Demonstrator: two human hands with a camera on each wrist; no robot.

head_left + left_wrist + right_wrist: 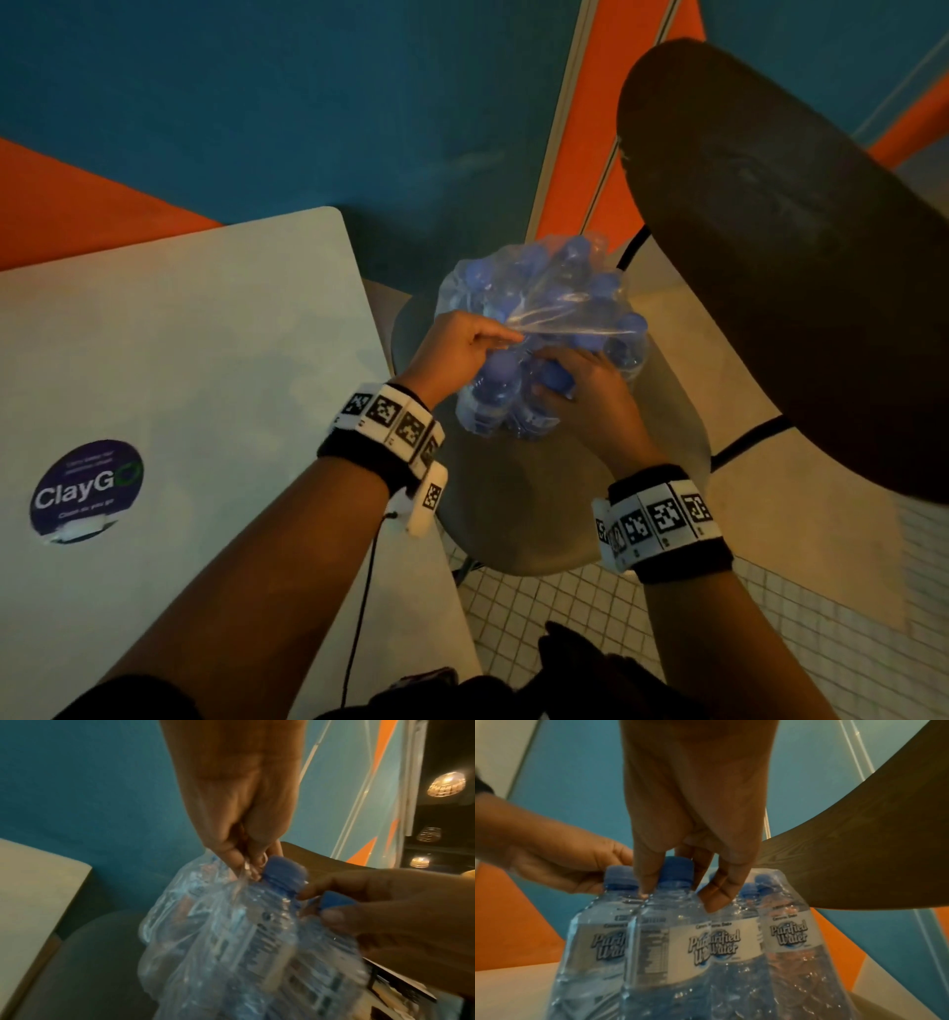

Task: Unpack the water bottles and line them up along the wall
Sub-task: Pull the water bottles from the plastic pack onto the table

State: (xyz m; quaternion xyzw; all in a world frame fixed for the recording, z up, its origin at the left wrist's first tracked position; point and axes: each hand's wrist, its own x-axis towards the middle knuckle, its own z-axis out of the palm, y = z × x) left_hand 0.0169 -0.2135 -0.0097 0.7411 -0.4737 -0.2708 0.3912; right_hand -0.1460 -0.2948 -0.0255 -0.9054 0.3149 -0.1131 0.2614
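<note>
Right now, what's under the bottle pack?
The bottle pack in its plastic wrap sits on a round stool seat. The seat's near part shows; the part under the pack is hidden. Both hands grip the pack's top.

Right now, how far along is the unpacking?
Early. Done: the plastic wrap is torn open on the near side, baring two caps. In hand: the left hand pinches and pulls the wrap while the right hand grips a bottle at its neck. Left: every bottle sits in the pack on the stool; none stands along the wall.
</note>
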